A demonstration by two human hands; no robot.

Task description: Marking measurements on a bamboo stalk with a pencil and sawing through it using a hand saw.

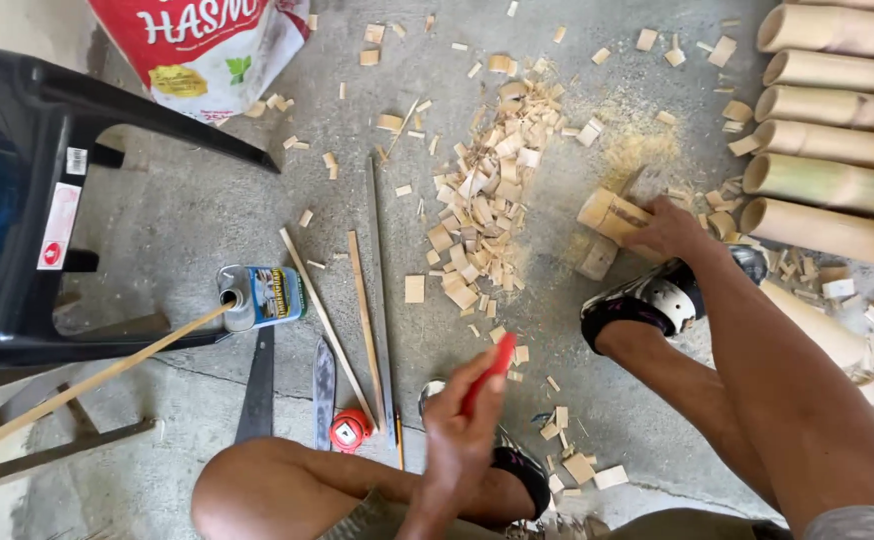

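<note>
My left hand (462,425) is closed around a tool with a red handle (490,372), held above my left knee. My right hand (669,228) reaches forward and grips a short bamboo piece (609,213) resting on the concrete floor, just beyond my right foot in a black and white sandal (647,300). A wide scatter of cut bamboo chips (482,200) lies between the two hands. The tool's working end is blurred and hidden by my hand.
Long bamboo poles (837,120) are stacked at the right. Thin bamboo slats (362,310), a saw blade (257,390), a knife (324,390), a small can (262,295) and a red tape measure (349,430) lie left of centre. A black plastic chair (27,200) and a sack (202,50) stand at the left.
</note>
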